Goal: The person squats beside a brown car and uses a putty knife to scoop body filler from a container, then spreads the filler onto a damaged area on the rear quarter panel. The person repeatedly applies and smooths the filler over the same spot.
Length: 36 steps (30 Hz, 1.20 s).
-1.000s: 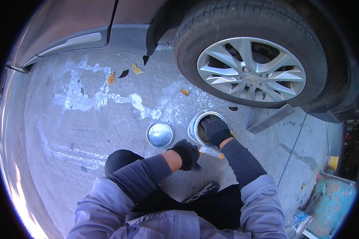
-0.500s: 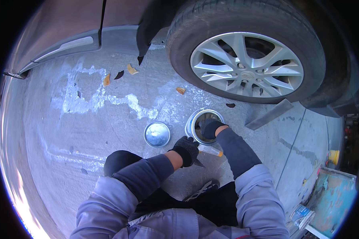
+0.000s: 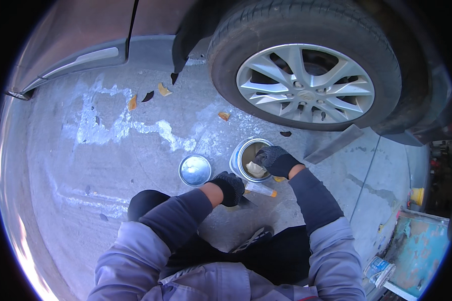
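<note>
An open round metal can [image 3: 234, 161] stands on the concrete in front of me, with brownish-grey paste inside. My right hand [image 3: 274, 159], in a black dotted glove, is closed over the can's right rim; what its fingers grip is hidden. Just below those fingers, a pale lump of putty [image 3: 255, 169] shows at the can's mouth. My left hand [image 3: 229, 188], gloved alike, is closed on a scraper [image 3: 247, 202], whose dark flat blade sticks out below it. Between the hands, close to the can, a white tube with an orange cap [image 3: 260, 189] lies on its side.
A round silver lid [image 3: 195, 170] lies left of the can. Beyond it are a car wheel [image 3: 306, 85] and a dark flat strip [image 3: 332, 144]. Several orange and black scraps [image 3: 163, 90] dot the floor. A worn turquoise box [image 3: 418, 251] and a small can [image 3: 378, 270] stand at right.
My right hand has risen out of the can toward its upper right rim, and the pale putty lump has come into sight. My left hand has shifted slightly left and down.
</note>
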Each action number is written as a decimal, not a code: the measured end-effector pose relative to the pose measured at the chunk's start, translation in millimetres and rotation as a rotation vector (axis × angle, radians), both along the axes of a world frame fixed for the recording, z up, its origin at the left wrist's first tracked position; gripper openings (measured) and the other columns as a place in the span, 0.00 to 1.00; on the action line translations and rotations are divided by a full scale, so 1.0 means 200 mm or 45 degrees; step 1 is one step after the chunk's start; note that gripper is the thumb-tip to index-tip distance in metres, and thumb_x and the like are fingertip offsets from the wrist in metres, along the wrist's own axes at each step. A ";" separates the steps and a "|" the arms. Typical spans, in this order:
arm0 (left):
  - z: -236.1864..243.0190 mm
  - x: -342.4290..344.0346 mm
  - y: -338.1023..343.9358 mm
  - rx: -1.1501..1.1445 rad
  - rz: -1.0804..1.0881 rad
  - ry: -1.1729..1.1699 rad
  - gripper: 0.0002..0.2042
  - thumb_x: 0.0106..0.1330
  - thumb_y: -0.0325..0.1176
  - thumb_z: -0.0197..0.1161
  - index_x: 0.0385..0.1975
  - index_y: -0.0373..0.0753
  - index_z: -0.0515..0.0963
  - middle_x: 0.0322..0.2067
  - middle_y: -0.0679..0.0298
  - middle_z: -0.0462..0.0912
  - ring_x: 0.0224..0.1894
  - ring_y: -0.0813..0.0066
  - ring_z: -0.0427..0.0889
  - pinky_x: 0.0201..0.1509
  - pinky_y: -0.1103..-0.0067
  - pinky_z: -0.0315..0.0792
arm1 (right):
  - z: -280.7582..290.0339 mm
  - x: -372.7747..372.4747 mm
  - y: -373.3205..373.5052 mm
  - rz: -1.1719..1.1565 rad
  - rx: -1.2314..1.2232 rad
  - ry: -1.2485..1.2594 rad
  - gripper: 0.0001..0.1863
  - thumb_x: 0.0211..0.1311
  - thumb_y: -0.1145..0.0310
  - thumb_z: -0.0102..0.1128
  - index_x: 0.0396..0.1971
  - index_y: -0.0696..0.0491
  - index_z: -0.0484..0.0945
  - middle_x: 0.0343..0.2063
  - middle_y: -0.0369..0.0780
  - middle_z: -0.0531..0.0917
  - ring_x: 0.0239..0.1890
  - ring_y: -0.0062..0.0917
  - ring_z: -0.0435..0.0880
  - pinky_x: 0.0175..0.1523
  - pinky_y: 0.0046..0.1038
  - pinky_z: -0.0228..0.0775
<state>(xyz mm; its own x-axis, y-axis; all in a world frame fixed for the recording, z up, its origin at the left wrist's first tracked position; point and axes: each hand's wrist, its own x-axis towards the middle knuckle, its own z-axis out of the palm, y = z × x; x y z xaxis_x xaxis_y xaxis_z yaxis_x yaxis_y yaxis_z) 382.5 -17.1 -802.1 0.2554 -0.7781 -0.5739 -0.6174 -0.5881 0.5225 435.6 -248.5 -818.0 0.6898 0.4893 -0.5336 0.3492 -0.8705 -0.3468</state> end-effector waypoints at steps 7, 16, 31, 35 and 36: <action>0.21 0.36 0.30 -0.078 0.400 0.383 0.16 0.57 0.35 0.64 0.41 0.31 0.85 0.36 0.46 0.87 0.41 0.51 0.87 0.48 0.65 0.79 | 0.40 -0.17 -0.21 -0.104 0.456 -0.501 0.15 0.67 0.78 0.53 0.47 0.53 0.86 0.47 0.45 0.86 0.47 0.40 0.86 0.55 0.36 0.79; 0.35 0.45 0.45 -0.494 0.934 -0.120 0.18 0.62 0.36 0.63 0.48 0.32 0.81 0.41 0.45 0.86 0.47 0.48 0.86 0.54 0.64 0.78 | 0.83 -0.30 -0.21 -0.538 0.708 -0.487 0.12 0.68 0.77 0.58 0.48 0.56 0.85 0.44 0.46 0.88 0.46 0.38 0.88 0.52 0.33 0.79; 0.23 0.24 0.05 -0.870 0.933 -0.366 0.11 0.70 0.32 0.54 0.47 0.39 0.80 0.37 0.48 0.87 0.39 0.45 0.86 0.45 0.58 0.80 | 1.21 -0.52 -0.29 -0.985 0.793 -0.765 0.11 0.61 0.77 0.68 0.44 0.60 0.86 0.39 0.46 0.89 0.42 0.32 0.87 0.51 0.32 0.78; 0.25 0.27 0.03 -1.165 0.928 -0.222 0.14 0.71 0.37 0.59 0.51 0.36 0.80 0.41 0.48 0.87 0.43 0.53 0.87 0.52 0.65 0.79 | 1.22 -0.53 -0.29 -0.991 0.885 -0.755 0.11 0.60 0.78 0.68 0.43 0.61 0.86 0.39 0.46 0.89 0.42 0.32 0.88 0.50 0.32 0.78; 0.26 0.28 0.04 -1.171 0.990 -0.029 0.16 0.72 0.38 0.60 0.52 0.35 0.80 0.42 0.48 0.87 0.44 0.55 0.86 0.54 0.66 0.78 | 1.21 -0.52 -0.29 -0.955 0.886 -0.755 0.10 0.60 0.79 0.68 0.43 0.61 0.86 0.39 0.46 0.89 0.42 0.32 0.88 0.50 0.32 0.78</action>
<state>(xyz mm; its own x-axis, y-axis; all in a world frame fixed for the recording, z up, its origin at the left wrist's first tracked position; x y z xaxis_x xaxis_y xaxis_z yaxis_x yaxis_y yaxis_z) 437.7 -9.1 -749.5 0.8405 -0.5270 0.1257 -0.2778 -0.2200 0.9351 331.4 -305.5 -575.9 0.9786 -0.0847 0.1878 0.0972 -0.6141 -0.7832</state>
